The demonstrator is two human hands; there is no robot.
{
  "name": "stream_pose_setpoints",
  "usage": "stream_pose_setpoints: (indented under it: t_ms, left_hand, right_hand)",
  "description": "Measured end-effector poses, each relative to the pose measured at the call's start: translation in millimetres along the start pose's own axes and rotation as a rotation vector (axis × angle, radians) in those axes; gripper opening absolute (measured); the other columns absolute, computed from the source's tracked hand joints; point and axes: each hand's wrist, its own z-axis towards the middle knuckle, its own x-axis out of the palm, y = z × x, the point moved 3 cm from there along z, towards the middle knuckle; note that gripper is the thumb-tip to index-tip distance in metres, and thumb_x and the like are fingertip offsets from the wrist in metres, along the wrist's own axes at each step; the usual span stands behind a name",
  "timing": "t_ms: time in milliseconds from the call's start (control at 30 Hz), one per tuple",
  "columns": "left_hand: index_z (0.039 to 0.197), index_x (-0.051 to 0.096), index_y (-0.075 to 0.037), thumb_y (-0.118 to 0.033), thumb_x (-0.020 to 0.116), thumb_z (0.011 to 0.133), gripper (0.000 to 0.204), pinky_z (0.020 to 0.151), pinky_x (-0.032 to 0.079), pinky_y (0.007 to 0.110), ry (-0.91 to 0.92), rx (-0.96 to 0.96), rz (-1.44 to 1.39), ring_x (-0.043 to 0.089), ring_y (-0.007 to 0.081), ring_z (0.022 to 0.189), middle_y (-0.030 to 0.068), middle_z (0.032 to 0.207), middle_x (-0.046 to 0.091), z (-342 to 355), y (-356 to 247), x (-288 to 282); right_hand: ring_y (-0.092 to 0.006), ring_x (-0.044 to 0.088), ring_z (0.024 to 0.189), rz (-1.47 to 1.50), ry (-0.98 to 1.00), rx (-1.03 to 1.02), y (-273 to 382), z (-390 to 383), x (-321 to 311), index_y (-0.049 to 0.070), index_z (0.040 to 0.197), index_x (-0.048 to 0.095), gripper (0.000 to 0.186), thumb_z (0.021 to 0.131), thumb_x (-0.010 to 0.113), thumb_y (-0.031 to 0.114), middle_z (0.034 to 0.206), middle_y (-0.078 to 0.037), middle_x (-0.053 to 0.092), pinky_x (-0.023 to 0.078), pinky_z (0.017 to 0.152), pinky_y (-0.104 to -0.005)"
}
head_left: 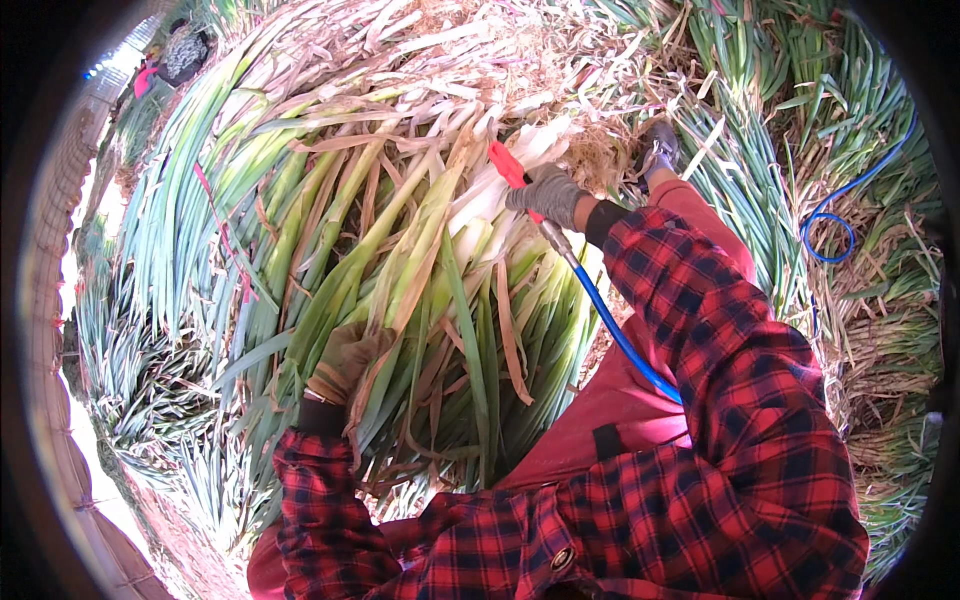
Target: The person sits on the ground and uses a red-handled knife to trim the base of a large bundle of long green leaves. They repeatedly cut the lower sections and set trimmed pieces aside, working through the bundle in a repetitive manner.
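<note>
Plaid sleeves [700, 290]: closest in view, on the body side of the red nozzle [506, 163].
Right hand [550, 193]: gloved, wrapped round the nozzle; whether it squeezes a trigger, I can't tell.
Left hand [350, 365]: gloved, among green leaves [345, 285] left of the nozzle and bodyward; foliage covers its fingers, so its grip I can't tell.
Leeks [483, 200]: white stalks just beside the nozzle, leaves fanning bodyward.
Blue hose [610, 325]: runs from the nozzle towards the red trousers [590, 420].
Step in hand: seemingly working the nozzle at the stalks.
Next move: probably calls for steadied leaves, nozzle close to the stalks.
</note>
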Motion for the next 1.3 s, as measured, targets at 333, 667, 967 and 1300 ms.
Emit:
stream_pose_setpoints:
  t_ms: [333, 667, 967, 1300]
  left_hand:
    - [0.1, 0.066, 0.004, -0.012, 0.064, 0.085, 0.022, 0.082, 0.047, 0.027, 0.051, 0.002, -0.092, 0.06, 0.0129, 0.085, 0.0023, 0.094, 0.066, 5, 9, -10]
    - [0.083, 0.069, -0.002, -0.035, 0.07, 0.082, 0.033, 0.065, 0.05, 0.036, -0.307, 0.468, 0.652, 0.064, 0.0224, 0.064, 0.0143, 0.065, 0.064, 16, -74, -29]
    - [0.118, 0.059, -0.017, -0.021, 0.078, 0.069, 0.053, 0.093, 0.048, 0.046, -0.769, 0.127, 1.117, 0.057, 0.0377, 0.11, 0.0174, 0.117, 0.058, 101, -59, -84]
    - [0.116, 0.063, -0.015, -0.031, 0.073, 0.064, 0.055, 0.088, 0.05, 0.04, -0.592, 0.007, 1.206, 0.064, 0.0325, 0.102, 0.0161, 0.106, 0.068, 66, -109, -81]
  right_hand:
    - [-0.0194, 0.056, 0.051, -0.151, -0.003, -0.108, -12, -4, 2, -0.002, 0.071, 0.067, 0.046, 0.067, 0.079, 0.042, 0.058, -0.01, 0.059, 0.047, 0.054, -0.0375]
    - [-0.0155, 0.056, 0.057, -0.025, 0.046, -0.09, -9, -17, 13, -0.003, 0.079, 0.067, 0.038, 0.071, 0.081, 0.032, 0.065, -0.008, 0.062, 0.045, 0.056, -0.0351]
    - [-0.0188, 0.057, 0.058, 0.012, 0.07, -0.132, 10, -22, 23, -0.006, 0.083, 0.064, 0.048, 0.069, 0.081, 0.037, 0.065, -0.011, 0.061, 0.047, 0.058, -0.0362]
    - [-0.0188, 0.056, 0.058, 0.033, 0.037, -0.199, 17, -29, 9, -0.008, 0.084, 0.062, 0.048, 0.069, 0.079, 0.034, 0.065, -0.012, 0.06, 0.046, 0.057, -0.0366]
